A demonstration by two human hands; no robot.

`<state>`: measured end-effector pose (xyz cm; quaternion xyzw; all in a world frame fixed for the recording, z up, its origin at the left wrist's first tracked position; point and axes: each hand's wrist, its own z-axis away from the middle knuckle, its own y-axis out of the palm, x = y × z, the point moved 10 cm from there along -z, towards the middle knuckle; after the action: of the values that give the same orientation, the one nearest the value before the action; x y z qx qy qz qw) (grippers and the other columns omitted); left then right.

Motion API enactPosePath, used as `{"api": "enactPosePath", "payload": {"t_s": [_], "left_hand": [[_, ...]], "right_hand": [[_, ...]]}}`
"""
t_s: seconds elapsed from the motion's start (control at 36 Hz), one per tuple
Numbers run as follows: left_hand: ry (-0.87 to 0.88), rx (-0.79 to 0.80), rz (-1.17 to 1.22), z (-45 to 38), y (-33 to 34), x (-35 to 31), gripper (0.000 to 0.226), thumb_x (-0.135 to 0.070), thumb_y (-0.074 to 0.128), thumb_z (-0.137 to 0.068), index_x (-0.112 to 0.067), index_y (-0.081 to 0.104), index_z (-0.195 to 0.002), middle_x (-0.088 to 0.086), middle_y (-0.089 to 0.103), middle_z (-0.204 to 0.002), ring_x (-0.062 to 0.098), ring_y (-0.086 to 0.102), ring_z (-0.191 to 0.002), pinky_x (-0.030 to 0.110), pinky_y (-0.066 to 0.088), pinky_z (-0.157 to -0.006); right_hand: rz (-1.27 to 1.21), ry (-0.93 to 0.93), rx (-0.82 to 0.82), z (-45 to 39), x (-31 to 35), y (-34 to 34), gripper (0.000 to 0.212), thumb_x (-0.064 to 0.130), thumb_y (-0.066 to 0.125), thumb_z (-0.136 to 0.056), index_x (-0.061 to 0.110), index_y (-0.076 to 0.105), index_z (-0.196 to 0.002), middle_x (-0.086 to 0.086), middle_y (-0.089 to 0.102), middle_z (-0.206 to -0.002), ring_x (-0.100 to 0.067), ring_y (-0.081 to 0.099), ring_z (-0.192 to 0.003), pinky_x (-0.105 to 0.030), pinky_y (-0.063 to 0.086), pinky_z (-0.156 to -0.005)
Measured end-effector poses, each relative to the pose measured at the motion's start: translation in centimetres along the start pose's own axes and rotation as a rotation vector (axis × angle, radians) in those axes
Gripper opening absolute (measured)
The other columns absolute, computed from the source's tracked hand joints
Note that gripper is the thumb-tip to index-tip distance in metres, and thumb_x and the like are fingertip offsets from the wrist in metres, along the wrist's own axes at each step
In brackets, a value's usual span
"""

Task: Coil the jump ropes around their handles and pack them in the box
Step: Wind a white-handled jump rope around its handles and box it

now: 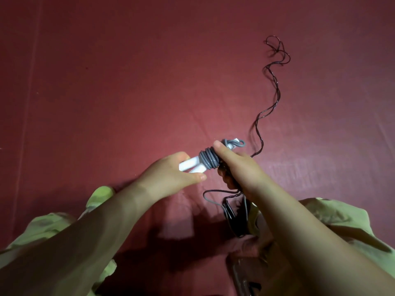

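My left hand (171, 170) curls its fingers around the two white plastic handles (192, 165), and my right hand (232, 165) pinches the grey rubbery rope (208, 160) coiled around them, thumb on top. From the coil, a thin dark twisted rope (275, 90) snakes away toward 1 o'clock across the red cloth (128, 82). Its dark handles (232, 218) lie at 5 o'clock, under my right arm.

Dark red cloth (128, 92) spreads beneath and beyond fingers, faint crease lines at far left; pale green sleeves (42, 236) bunch well behind fingers, near bottom corners
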<state>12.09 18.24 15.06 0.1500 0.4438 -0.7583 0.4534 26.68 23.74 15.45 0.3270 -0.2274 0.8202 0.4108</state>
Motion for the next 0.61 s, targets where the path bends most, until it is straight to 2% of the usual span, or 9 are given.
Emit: {"api": "enactPosePath", "payload": {"t_s": [0.08,0.14,0.22,0.28,0.36,0.42,0.5,0.56,0.61], "left_hand": [[0.012,0.001,-0.046,0.1,-0.2,-0.3,0.044,-0.052,0.072,-0.071,-0.014,0.053,-0.083,0.001,0.066,-0.067,0.015,0.051,-0.057,0.030,0.034,-0.055],[0.033,0.086,0.005,0.2,0.5,-0.7,0.051,-0.059,0.070,-0.065,-0.013,0.056,-0.082,-0.004,0.059,-0.067,0.014,0.048,-0.059,0.031,0.033,-0.058],[-0.019,0.327,0.498,1.3,2.5,-1.6,0.048,-0.057,0.070,-0.065,-0.013,0.062,-0.084,-0.007,0.061,-0.068,0.007,0.054,-0.060,0.027,0.038,-0.064],[-0.147,0.566,0.812,2.7,4.6,-1.9,0.054,-0.064,0.056,-0.076,-0.013,0.067,-0.088,0.006,0.069,-0.078,0.014,0.064,-0.066,0.032,0.047,-0.071],[-0.193,0.899,1.037,4.6,6.4,-3.0,0.085,-0.079,0.044,-0.063,-0.006,0.072,-0.097,0.019,0.068,-0.086,0.029,0.066,-0.072,0.042,0.052,-0.075],[-0.191,1.009,1.121,5.5,6.7,-3.7,0.092,-0.084,0.046,-0.060,-0.004,0.070,-0.099,0.013,0.063,-0.072,0.025,0.060,-0.060,0.038,0.053,-0.065],[-0.281,1.001,1.096,5.8,7.3,-3.6,0.086,-0.088,0.034,-0.063,-0.011,0.066,-0.081,0.003,0.044,-0.055,0.014,0.041,-0.043,0.017,0.033,-0.045],[-0.311,0.922,1.020,5.3,7.2,-3.0,0.080,-0.086,0.027,-0.065,-0.013,0.060,-0.074,0.002,0.038,-0.054,0.013,0.035,-0.042,0.016,0.021,-0.043],[-0.311,0.869,0.963,4.9,7.2,-2.5,0.075,-0.083,0.026,-0.067,-0.014,0.056,-0.074,0.002,0.036,-0.054,0.013,0.034,-0.042,0.017,0.018,-0.043]], "right_hand": [[-0.016,-0.052,-0.011,0.1,0.8,0.0,0.038,0.044,0.056,-0.091,0.022,0.040,-0.065,0.001,0.031,-0.055,-0.011,0.021,-0.046,-0.023,0.016,-0.044],[-0.021,-0.095,-0.040,0.2,1.5,-0.4,0.038,0.037,0.054,-0.093,0.023,0.038,-0.061,0.001,0.029,-0.053,-0.011,0.021,-0.044,-0.023,0.017,-0.042],[-0.076,-0.155,-0.055,0.6,2.7,-0.6,0.040,0.024,0.048,-0.096,0.022,0.035,-0.059,0.004,0.026,-0.049,-0.010,0.022,-0.042,-0.021,0.023,-0.041],[-0.106,-0.210,0.001,1.3,3.6,-0.1,0.038,0.023,0.049,-0.094,0.020,0.034,-0.060,0.005,0.027,-0.048,-0.008,0.024,-0.042,-0.018,0.026,-0.042],[-0.003,-0.311,0.113,2.4,4.8,1.1,0.029,0.033,0.045,-0.083,0.018,0.040,-0.059,0.002,0.032,-0.048,-0.010,0.026,-0.045,-0.020,0.022,-0.042],[0.026,-0.317,0.161,2.7,5.0,1.6,0.031,0.036,0.044,-0.082,0.017,0.043,-0.058,0.002,0.038,-0.047,-0.009,0.030,-0.044,-0.017,0.025,-0.042],[0.082,-0.271,0.208,2.4,4.7,1.9,0.037,0.039,0.050,-0.091,0.016,0.046,-0.063,0.002,0.042,-0.049,-0.009,0.035,-0.044,-0.017,0.029,-0.044],[0.146,-0.228,0.215,2.1,4.1,1.7,0.040,0.035,0.046,-0.100,0.015,0.046,-0.065,0.003,0.043,-0.049,-0.010,0.036,-0.044,-0.020,0.030,-0.045],[0.177,-0.190,0.237,1.7,3.3,1.7,0.040,0.036,0.041,-0.101,0.014,0.047,-0.069,0.003,0.045,-0.053,-0.012,0.036,-0.044,-0.026,0.032,-0.048]]}}
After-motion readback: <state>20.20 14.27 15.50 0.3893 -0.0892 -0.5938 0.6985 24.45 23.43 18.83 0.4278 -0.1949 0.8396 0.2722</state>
